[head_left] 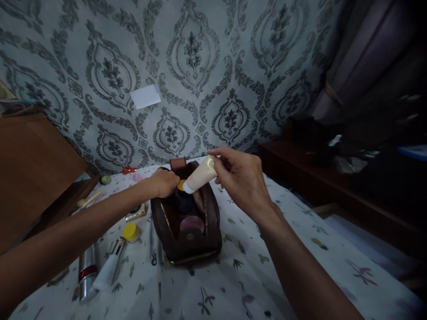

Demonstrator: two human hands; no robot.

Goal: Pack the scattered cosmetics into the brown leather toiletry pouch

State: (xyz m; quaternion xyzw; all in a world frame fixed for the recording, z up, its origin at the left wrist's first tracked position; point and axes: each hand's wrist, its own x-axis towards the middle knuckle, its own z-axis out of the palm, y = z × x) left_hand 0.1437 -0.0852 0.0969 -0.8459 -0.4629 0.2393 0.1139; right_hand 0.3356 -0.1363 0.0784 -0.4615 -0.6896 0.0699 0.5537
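A dark brown zippered bag [168, 249] stands open on the patterned cloth, straight ahead. My right hand [242, 178] grips a cream-coloured squeeze tube [202, 173] by its flat end. The tube slants down to the left, its white cap over the bag's opening. My left hand [165, 183] is closed at the bag's left rim, knuckles up; the fingers' grip is mostly hidden, seemingly on the bag's edge. Inside the bag sit a dark container with a yellow-orange top [181, 185] and a round pink item [191, 223].
Left of the bag lie a yellow-capped jar [131, 232], a white tube [110, 269], a silver cylinder with a red band [88, 273] and a small compact [136, 213]. A wooden board [36, 164] leans at the left. A dark red ledge [293, 178] runs along the right.
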